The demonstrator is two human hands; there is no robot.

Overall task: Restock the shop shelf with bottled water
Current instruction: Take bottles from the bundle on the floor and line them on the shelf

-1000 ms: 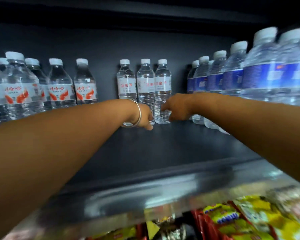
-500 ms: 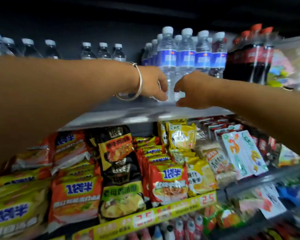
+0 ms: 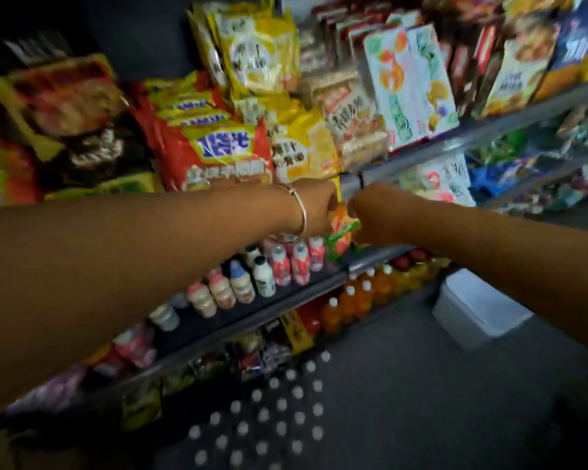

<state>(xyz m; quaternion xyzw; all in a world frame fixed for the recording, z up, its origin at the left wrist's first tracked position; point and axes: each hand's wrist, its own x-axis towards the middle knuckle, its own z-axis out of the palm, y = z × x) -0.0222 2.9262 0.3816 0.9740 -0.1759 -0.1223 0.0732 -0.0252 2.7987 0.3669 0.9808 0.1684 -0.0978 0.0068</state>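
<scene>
With the view now dropped from the top shelf, both arms pulling back empty suggests another pick-up: nearest, below the hands, the floor pack of water bottles (image 3: 272,415) shows round white caps; left hand (image 3: 314,206) and right hand (image 3: 375,215) curl loosely, holding nothing; beyond, crinkly noodle packets (image 3: 218,154).

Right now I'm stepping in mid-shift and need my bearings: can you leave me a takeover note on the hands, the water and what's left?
Left hand: in front of the snack shelf, carrying nothing visible; fingers hidden from view.
Right hand: beside it, also carrying nothing visible.
Water: a pack of white-capped bottles stands on the floor below the shelves.
Done: cannot be judged; the water shelf is out of view.
Left: likely reach down, take bottles from the pack and lift them to the shelf.
</scene>
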